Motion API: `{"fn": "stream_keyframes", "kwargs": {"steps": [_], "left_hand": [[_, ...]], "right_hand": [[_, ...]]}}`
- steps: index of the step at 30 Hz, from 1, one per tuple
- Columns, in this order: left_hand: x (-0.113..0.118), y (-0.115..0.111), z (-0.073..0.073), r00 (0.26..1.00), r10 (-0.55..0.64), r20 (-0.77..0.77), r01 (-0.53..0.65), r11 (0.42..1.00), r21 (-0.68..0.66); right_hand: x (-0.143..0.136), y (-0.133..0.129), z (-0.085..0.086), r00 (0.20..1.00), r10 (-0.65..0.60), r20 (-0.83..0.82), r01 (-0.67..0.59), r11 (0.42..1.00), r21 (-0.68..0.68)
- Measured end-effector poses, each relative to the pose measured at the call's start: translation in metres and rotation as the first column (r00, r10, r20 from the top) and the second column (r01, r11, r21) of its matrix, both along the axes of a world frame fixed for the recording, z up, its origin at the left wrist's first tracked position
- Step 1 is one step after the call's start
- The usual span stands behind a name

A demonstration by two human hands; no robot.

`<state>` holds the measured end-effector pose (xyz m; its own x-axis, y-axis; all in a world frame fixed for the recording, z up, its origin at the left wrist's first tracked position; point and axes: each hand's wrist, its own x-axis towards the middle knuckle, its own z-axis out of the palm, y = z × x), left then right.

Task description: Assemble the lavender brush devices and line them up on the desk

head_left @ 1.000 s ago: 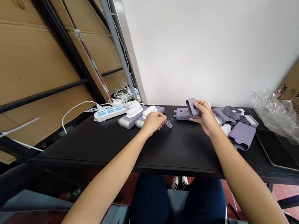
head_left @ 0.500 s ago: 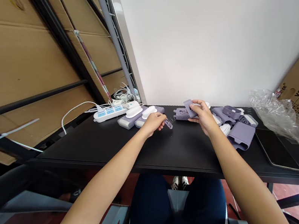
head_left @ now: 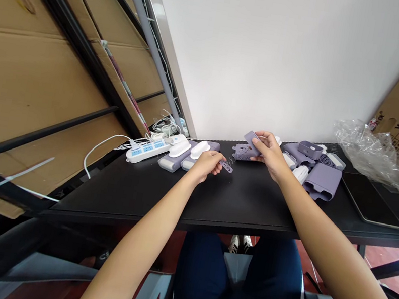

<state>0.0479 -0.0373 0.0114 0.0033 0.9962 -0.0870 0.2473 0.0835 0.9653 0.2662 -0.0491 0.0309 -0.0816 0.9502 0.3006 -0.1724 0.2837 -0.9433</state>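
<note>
My left hand (head_left: 207, 165) is closed in a pinch on a small flat purple plastic piece with oval openings (head_left: 226, 166). Thin curved wires (head_left: 232, 160) show just beyond that piece; I cannot tell if they are joined to it. Between the thumb and fingers of my right hand (head_left: 271, 151) is a smooth purple plastic panel (head_left: 252, 139), held tilted. A perforated purple plastic part (head_left: 243, 151) sits behind and below the panel, partly hidden by it. Whether my right fingers also touch this part is unclear.
Left of my hands lie purple-and-white devices (head_left: 174, 158) and a white power strip (head_left: 148, 151) with tangled cables. More purple parts (head_left: 323, 180), a dark tablet (head_left: 371, 198) and clear plastic wrap (head_left: 382, 154) are on the right. A white wall (head_left: 276, 55) rises behind the black table (head_left: 236, 201).
The panel in my right hand has turned slightly, so its face looks plainer and broader. My left hand keeps its pinch, nearly still. The view has shifted very slightly.
</note>
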Motion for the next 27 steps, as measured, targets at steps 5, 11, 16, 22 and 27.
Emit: {"fn": "stream_keyframes", "kwargs": {"steps": [5, 11, 16, 22, 27], "left_hand": [[0.004, -0.005, 0.001, 0.998, -0.04, -0.038, 0.039, 0.999, -0.005], [0.007, -0.008, 0.003, 0.996, -0.088, -0.028, 0.088, 0.996, -0.012], [0.005, -0.005, 0.0, 0.995, -0.079, -0.054, 0.08, 0.997, 0.0], [0.003, -0.003, -0.003, 0.994, -0.107, -0.022, 0.107, 0.994, 0.029], [0.001, -0.002, -0.002, 0.995, -0.092, -0.04, 0.095, 0.993, 0.069]], "right_hand": [[-0.001, -0.002, 0.0, 0.994, 0.033, 0.104, -0.037, 0.999, 0.035], [0.002, 0.001, -0.003, 0.992, 0.006, 0.124, -0.015, 0.997, 0.077], [0.0, 0.001, -0.002, 0.988, 0.028, 0.153, -0.033, 0.999, 0.028], [0.011, 0.001, 0.006, 0.984, -0.018, 0.176, 0.032, 0.996, -0.078], [0.015, 0.002, 0.004, 0.915, -0.024, 0.402, 0.073, 0.992, -0.106]]}}
